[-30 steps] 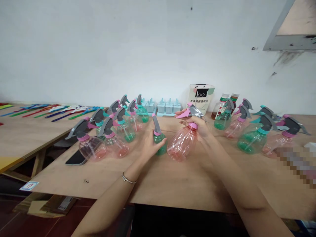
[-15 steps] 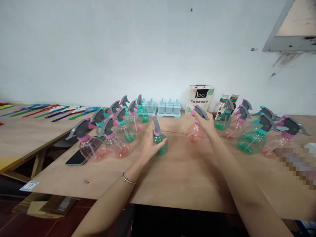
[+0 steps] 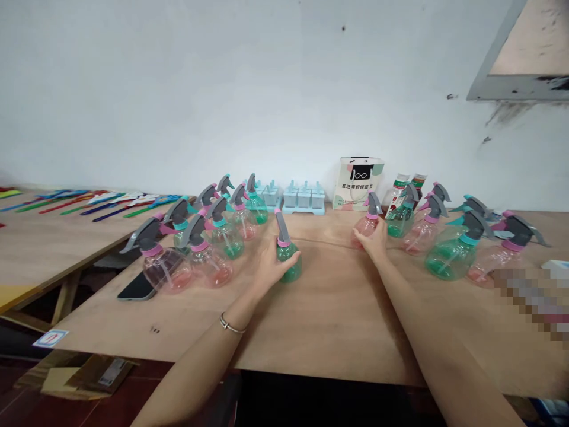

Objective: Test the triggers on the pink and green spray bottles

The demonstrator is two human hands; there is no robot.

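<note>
My left hand (image 3: 270, 265) is wrapped round a green spray bottle (image 3: 288, 261) with a pink collar and grey trigger, which stands upright on the wooden table (image 3: 311, 314). Farther back on the right, my right hand (image 3: 374, 240) cups the base of a pink spray bottle (image 3: 368, 220) with a grey trigger. That bottle stands on the table at the left end of a group of green and pink spray bottles (image 3: 448, 249).
A second cluster of spray bottles (image 3: 200, 237) stands at the left, with a dark phone (image 3: 137, 286) lying before it. Pale blue ice-pop moulds (image 3: 304, 194), a white paper bag (image 3: 358, 184) and drink bottles (image 3: 400, 187) line the wall. Coloured sticks (image 3: 89, 200) cover the left table.
My right hand carried the pink spray bottle from near the table's middle, tilted, back and to the right, and stood it upright beside the right group. The left hand stayed on the green bottle.
</note>
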